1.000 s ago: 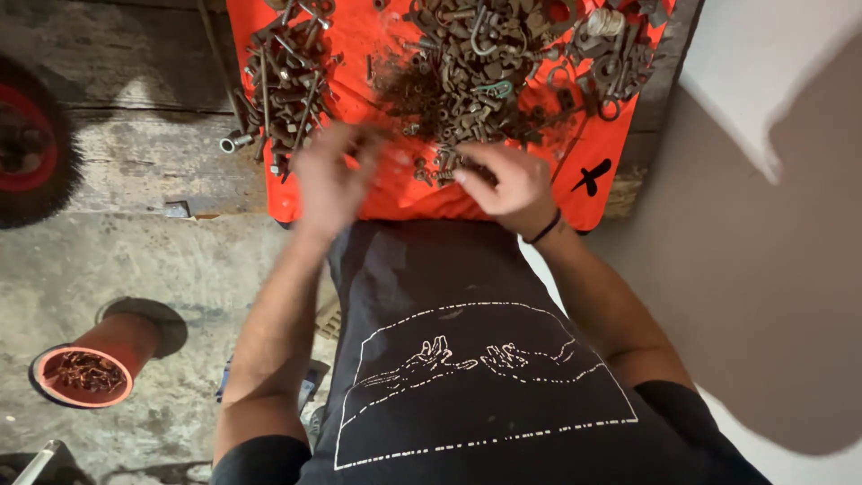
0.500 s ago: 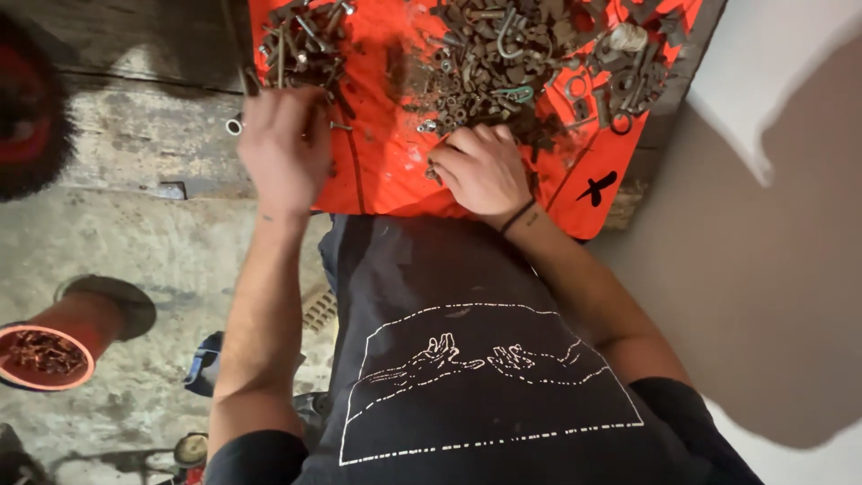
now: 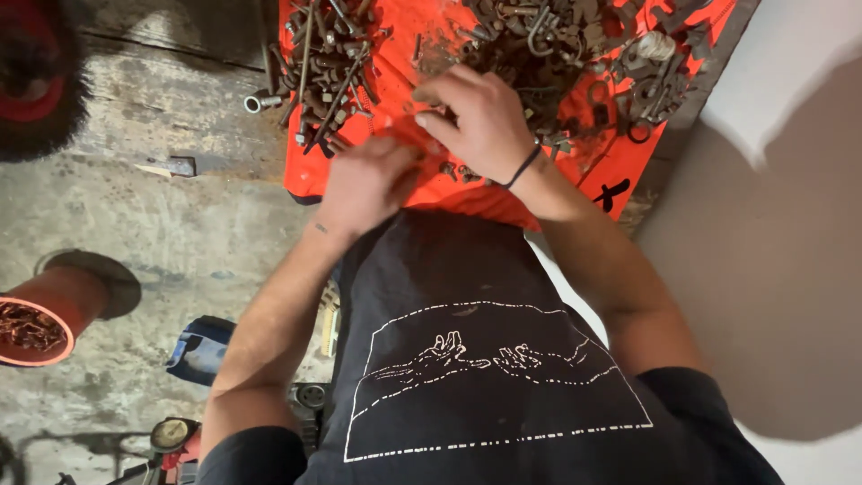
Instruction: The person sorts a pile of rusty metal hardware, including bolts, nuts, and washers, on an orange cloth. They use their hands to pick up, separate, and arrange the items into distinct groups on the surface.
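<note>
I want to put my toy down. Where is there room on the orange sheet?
Bare orange sheet shows between the bolt pile and scrap heap, and by the near right corner. The left hand and right hand crowd the near middle.

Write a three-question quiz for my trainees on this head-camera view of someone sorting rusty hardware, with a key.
1. True or false: the right hand wears a dark band at the wrist.
2. What colour is the sheet under the rusty metal parts?
A. blue
B. orange-red
C. white
3. Where is the red cup of rusty bits: on the sheet or on the floor?

Key
1. True.
2. B.
3. On the floor, at the left edge of the view, apart from the left hand. Whether either hand grips a piece cannot be told.
</note>
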